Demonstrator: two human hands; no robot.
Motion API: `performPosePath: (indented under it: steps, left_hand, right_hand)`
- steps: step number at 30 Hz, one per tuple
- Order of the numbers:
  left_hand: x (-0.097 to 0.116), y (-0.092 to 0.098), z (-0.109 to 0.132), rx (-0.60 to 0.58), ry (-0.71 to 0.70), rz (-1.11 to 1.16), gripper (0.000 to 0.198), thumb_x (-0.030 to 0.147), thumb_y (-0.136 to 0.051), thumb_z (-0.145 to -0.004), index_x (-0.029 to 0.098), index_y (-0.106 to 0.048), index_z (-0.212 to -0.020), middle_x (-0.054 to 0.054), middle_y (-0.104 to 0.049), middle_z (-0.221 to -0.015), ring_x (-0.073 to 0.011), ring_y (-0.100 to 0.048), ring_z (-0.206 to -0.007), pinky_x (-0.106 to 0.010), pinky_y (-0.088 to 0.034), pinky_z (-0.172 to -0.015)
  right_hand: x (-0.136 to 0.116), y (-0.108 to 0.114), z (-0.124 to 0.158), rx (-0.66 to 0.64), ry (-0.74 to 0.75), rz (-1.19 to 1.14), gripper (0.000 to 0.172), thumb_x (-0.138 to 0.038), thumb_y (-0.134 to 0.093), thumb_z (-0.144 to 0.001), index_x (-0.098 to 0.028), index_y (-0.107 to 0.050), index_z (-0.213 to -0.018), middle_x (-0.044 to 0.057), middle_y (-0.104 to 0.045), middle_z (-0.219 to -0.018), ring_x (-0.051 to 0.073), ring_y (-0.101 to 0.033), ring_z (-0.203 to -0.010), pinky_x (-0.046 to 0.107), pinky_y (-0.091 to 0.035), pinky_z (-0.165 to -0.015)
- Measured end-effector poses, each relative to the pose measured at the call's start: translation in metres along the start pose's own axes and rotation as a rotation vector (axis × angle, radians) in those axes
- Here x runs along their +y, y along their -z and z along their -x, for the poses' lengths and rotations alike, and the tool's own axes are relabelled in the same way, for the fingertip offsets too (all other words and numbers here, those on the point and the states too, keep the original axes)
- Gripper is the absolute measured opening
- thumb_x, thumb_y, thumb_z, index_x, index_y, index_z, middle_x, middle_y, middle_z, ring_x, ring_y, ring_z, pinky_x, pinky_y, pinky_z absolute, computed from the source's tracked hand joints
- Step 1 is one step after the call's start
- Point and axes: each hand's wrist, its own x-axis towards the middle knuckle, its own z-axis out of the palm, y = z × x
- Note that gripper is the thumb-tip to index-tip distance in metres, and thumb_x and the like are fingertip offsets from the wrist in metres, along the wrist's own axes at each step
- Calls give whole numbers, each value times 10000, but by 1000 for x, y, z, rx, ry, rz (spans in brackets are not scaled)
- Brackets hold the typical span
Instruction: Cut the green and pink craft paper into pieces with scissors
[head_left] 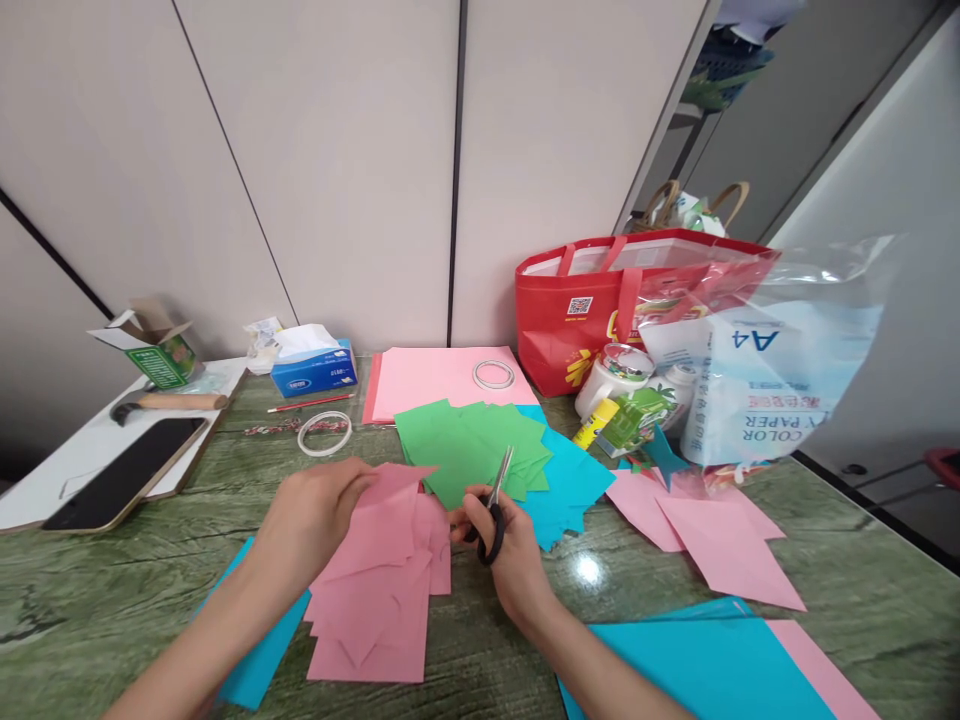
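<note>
My left hand (326, 505) pinches the edge of a pink paper piece (397, 478), held just over a loose pile of pink paper (371, 610). In my right hand (499, 535) is a pair of scissors (496, 510) with black handles, blades pointing up and away from me. Beyond the scissors lies a fanned stack of green paper (465, 445). Blue paper pieces (570, 480) spread out from under the green ones. A blue sheet (270, 650) is partly hidden beneath my left forearm.
Tape rolls (325, 433), a red pencil (310, 402) and a blue tissue box (315, 375) lie at the back left. A hammer (169, 401) and phone (127, 473) rest further left. A red bag (551, 330), glue stick (596, 423) and clear paper bag (772, 370) stand back right.
</note>
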Motion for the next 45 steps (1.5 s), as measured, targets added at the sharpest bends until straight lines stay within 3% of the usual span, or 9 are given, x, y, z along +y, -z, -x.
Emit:
performPosePath:
  steps: [4, 11, 15, 18, 22, 30, 37, 41, 45]
  left_hand:
    - [18, 6, 8, 219, 92, 286, 261, 390, -474, -773, 187, -614, -686, 12, -614, -615, -149, -523, -563, -239, -377, -526]
    - [13, -2, 1, 80, 278, 681, 311, 459, -551, -730, 167, -585, -630, 41, -529, -504, -106, -471, -458, -204, -363, -412]
    - [6, -5, -4, 24, 320, 844, 455, 480, -594, -702, 176, -578, -1040, -33, -694, -760, -202, -630, -675, -290, -517, -559]
    - [4, -8, -5, 15, 290, 806, 674, 465, -610, -699, 211, -391, -1283, -96, -641, -1109, -252, -637, -874, -355, -540, -682]
    - [3, -13, -4, -65, 221, 729, 792, 402, -645, -685, 256, -256, -1360, -98, -409, -1376, -271, -568, -1044, -348, -534, -742]
    - [1, -19, -4, -168, 159, 657, 890, 315, -667, -654, 264, -171, -1392, -96, -344, -1420, -274, -509, -1124, -413, -466, -881]
    - [-2, -25, 1, -171, 14, 487, 1119, 235, -738, -552, 387, -9, -1388, -44, -86, -1507, -308, -290, -1286, -443, -378, -961]
    - [-10, -33, 4, -246, -54, 378, 1052, 237, -685, -619, 383, 17, -1389, -42, -71, -1510, -307, -251, -1304, -439, -349, -978]
    - [-13, -33, 4, -281, -60, 375, 889, 287, -588, -727, 354, -7, -1398, -74, -212, -1480, -291, -322, -1273, -438, -356, -963]
  right_hand:
    - [1, -2, 2, -48, 8, -37, 395, -360, -717, -660, -173, -516, -944, 60, -691, -827, 168, -627, -699, 309, -476, -683]
    - [-4, -2, 4, -80, 45, -27, 393, -264, -758, -601, -185, -539, -918, 27, -690, -757, 164, -608, -660, 283, -454, -616]
    - [-6, -3, 5, -4, 49, 27, 357, -254, -770, -566, -177, -563, -847, -13, -646, -631, 134, -561, -559, 246, -420, -528]
    - [-7, -3, 3, 45, 54, 11, 366, -245, -770, -558, -175, -552, -844, -15, -642, -622, 125, -549, -545, 238, -412, -520]
    - [-8, -2, 1, 82, 58, -27, 381, -242, -767, -562, -181, -532, -855, -24, -646, -625, 114, -552, -547, 235, -417, -550]
    - [-5, 1, 0, 109, 77, 4, 394, -244, -769, -559, -178, -531, -865, -28, -632, -630, 112, -540, -553, 226, -399, -528]
    - [-5, 0, 1, 108, 65, 30, 390, -253, -775, -552, -185, -534, -851, -29, -609, -624, 117, -525, -547, 223, -386, -501]
    - [-6, -1, 2, 76, 35, 33, 387, -238, -783, -537, -183, -539, -834, -34, -599, -604, 113, -520, -532, 218, -384, -494]
    - [-4, 0, 2, -20, 45, 49, 371, -243, -785, -541, -180, -555, -824, -37, -591, -595, 119, -521, -537, 224, -395, -512]
